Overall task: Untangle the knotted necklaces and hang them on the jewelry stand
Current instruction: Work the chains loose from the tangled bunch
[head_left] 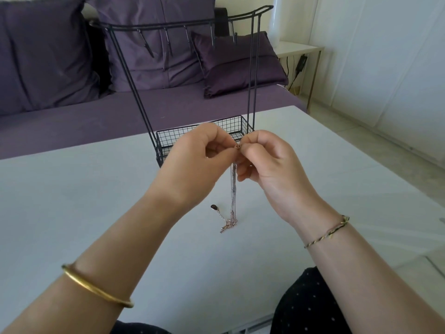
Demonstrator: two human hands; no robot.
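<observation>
Left hand (192, 162) and right hand (267, 162), fingers curled, both pinch the necklaces (233, 189) above the table (96, 201); chains hang down.

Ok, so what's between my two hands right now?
In the head view, a small gold ring of the tangled necklaces sits between the left hand and right hand; the chains hang down to the table.

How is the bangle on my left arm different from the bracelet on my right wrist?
The gold bangle is thick and smooth; the braided bracelet is a thin twisted cord with dark strands. The bangle sits partway up the left forearm; the bracelet sits near the right wrist, knotted. Both are gold-toned.
</observation>
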